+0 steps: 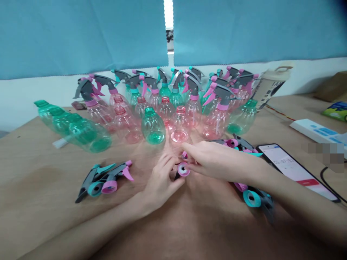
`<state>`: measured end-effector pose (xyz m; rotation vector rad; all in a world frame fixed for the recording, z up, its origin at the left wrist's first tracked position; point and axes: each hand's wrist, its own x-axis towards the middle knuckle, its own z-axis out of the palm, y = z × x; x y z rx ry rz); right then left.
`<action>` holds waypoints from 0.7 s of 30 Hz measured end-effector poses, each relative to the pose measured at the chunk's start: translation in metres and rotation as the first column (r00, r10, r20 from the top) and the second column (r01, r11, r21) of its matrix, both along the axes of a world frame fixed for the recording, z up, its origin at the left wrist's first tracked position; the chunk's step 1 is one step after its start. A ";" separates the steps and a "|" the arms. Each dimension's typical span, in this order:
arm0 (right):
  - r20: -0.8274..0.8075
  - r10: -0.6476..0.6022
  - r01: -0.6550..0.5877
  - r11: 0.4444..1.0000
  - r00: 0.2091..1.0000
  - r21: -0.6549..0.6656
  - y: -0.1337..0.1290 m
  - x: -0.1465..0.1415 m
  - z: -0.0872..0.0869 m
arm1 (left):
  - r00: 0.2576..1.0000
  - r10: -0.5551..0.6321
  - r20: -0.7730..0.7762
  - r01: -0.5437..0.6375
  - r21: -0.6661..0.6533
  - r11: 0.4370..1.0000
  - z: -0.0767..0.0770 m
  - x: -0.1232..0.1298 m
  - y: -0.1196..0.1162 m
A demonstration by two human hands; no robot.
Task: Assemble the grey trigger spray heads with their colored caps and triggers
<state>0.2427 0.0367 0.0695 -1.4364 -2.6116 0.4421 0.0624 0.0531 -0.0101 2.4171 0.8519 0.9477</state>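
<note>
Left hand and right hand, grip closed round pink-ringed spray head, container lettered "IAM"

The light is moderate and rather even. At 12 o'clock one narrow strip glares white. A soft shadow darkens the table toward 6 o'clock. The green bottles at 9 o'clock look smeared, and the digits on the phone, between 3 and 4 o'clock, are blurred. At 2 o'clock the corner turns nearly black.
</note>
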 end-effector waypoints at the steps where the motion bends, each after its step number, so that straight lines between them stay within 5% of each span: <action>1: 0.006 0.005 -0.005 1.000 1.000 -0.009 0.000 0.000 -0.001 | 1.000 -0.012 -0.007 0.012 0.002 1.000 0.000 0.000 0.000; 11: -0.009 0.031 -0.031 0.998 0.999 -0.050 -0.001 -0.005 -0.008 | 0.999 -0.048 -0.002 0.048 0.019 0.999 -0.001 0.000 0.001; 15: -0.017 -0.073 0.071 0.995 0.997 -0.064 -0.002 -0.009 -0.010 | 0.997 -0.070 0.016 0.070 0.026 0.997 -0.003 -0.002 0.002; 21: -0.055 -0.137 0.120 0.965 0.989 -0.235 -0.001 -0.008 -0.014 | 0.999 -0.053 -0.005 0.053 0.036 0.998 -0.006 -0.006 0.002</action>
